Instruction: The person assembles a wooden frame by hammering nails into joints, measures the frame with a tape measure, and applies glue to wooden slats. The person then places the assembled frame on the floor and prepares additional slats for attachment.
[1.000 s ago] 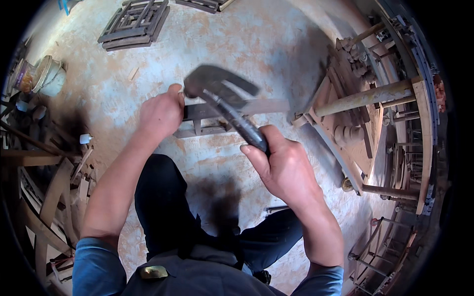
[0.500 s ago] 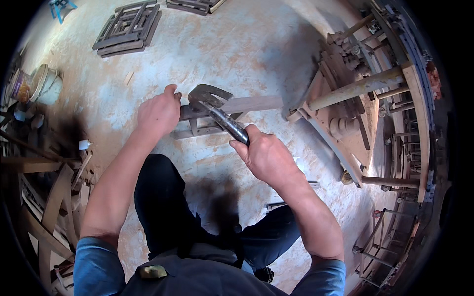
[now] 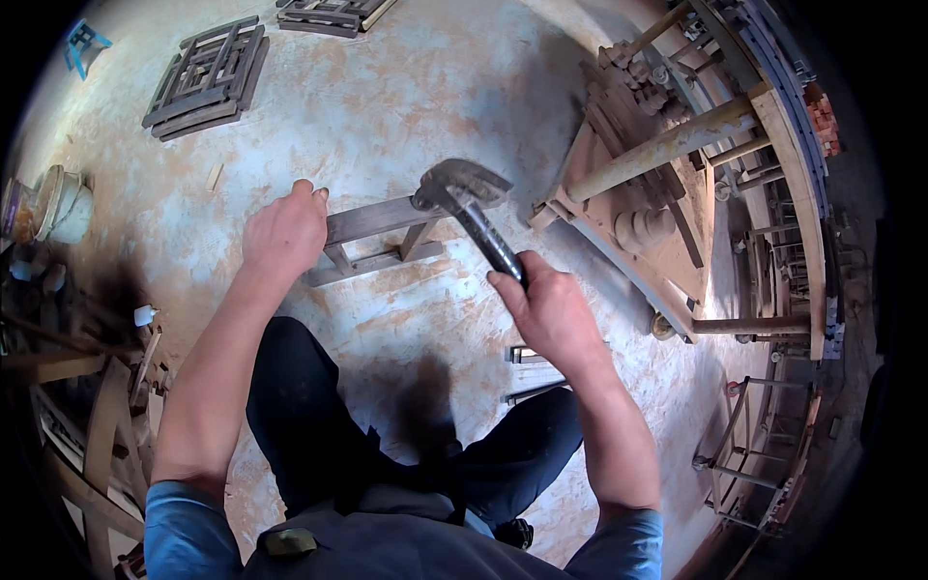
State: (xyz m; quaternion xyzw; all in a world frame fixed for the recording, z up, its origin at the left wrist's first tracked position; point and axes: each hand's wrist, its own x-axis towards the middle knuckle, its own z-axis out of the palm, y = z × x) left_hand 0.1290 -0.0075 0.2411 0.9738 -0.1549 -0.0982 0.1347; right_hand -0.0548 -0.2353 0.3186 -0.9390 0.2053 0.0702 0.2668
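We sit low over a dusty concrete floor (image 3: 416, 106), knees spread, so the work lies straight ahead within reach of both arms. To our right stands the largest thing about us, an unfinished wooden furniture frame (image 3: 657, 184) with turned posts, tipped on its side and well apart from what we hold. Farther off on the floor, up and to the left, lies a finished wooden lattice panel (image 3: 205, 79), flat and out of the way, with a second one (image 3: 329, 14) at the top edge. A pale bucket (image 3: 60, 203) sits at the far left beside scrap timber.

The piece in hand is a small wooden slat frame (image 3: 382, 242), two rails joined by short cross-pieces, lying on the floor between our hands. Our left hand (image 3: 282, 232) is clenched on its left end, fingers curled over the top rail, which we judge pins it flat so it cannot skid or jump under a blow.

Our right hand (image 3: 551, 314) is closed tightly round the lower part of the dark handle of a claw hammer (image 3: 469, 208). The grip sits far from the head, which gives a longer swing. The metal head hangs over the right end of the top rail; whether it touches the wood we cannot tell.
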